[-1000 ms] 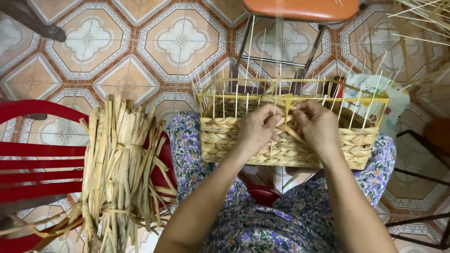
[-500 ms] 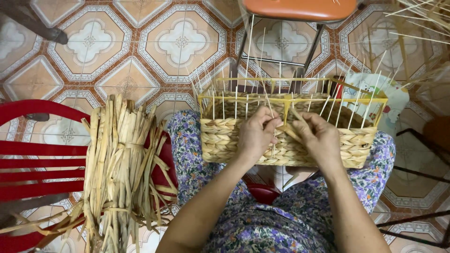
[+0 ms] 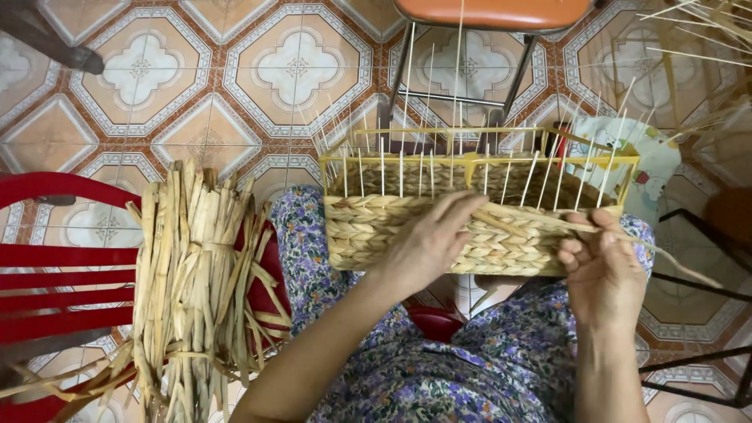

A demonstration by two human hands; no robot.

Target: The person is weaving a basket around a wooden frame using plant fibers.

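A rectangular basket of braided straw with thin upright stakes on a yellow frame rests on the person's lap. The left hand lies flat, fingers open, against its woven wall; the right hand pinches a flat straw strand. A bundle of dried straw strips lies on a red chair.

The woven basket at the centre of the frame is pale straw-gold, plaited in rows, on a bright yellow wire frame. The bundle of dried strips at lower left is a dull tan-beige. Under it, the slatted chair is glossy red. The dress at the bottom is a purple, blue and white floral print. The floor tiles across the top show cream quatrefoils edged in terracotta and grey. The chair seat at the top edge is orange-brown.
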